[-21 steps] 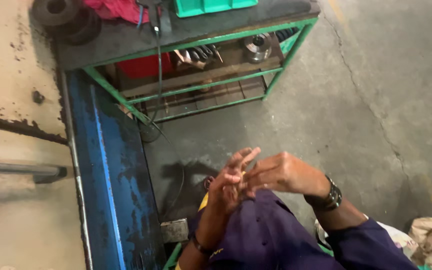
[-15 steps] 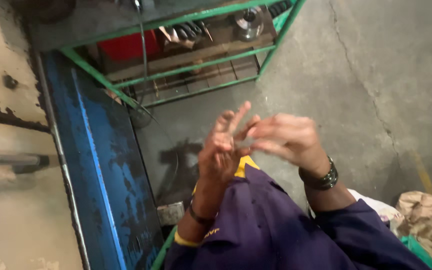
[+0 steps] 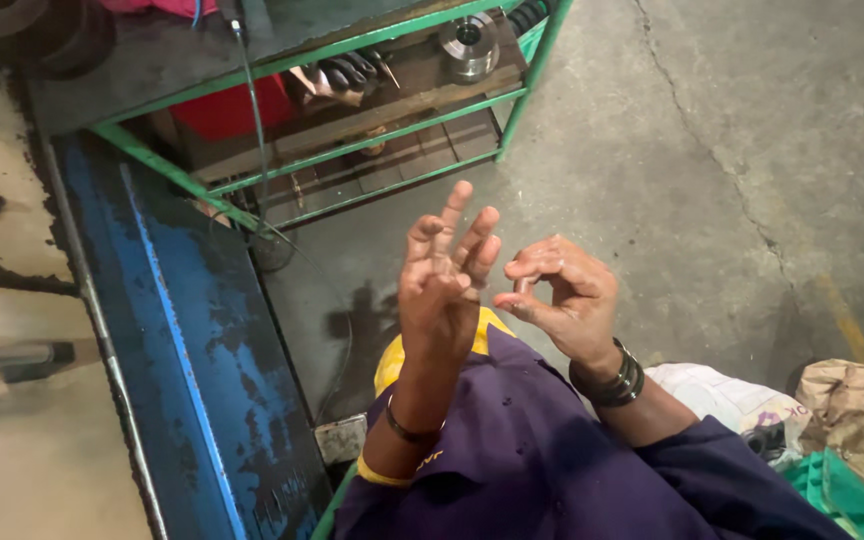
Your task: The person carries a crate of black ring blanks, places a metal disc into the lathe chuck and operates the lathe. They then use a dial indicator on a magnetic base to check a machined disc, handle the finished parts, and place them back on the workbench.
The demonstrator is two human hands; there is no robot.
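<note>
Your sleeves (image 3: 552, 470) are dark purple with yellow trim. Your right wrist wears a dark watch (image 3: 612, 380); your left, a thin bangle (image 3: 407, 432).

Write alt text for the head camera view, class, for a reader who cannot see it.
A person's left hand is raised with fingers spread, beside the right hand, whose thumb and forefinger pinch together. Below lie a concrete floor, a green metal rack and a blue steel beam.

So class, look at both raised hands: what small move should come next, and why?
Probably bring the left hand, fingers spread and holding nothing, across to the right hand, whose thumb and forefinger pinch something too small to identify; the hands are already close, above the concrete floor.
</note>
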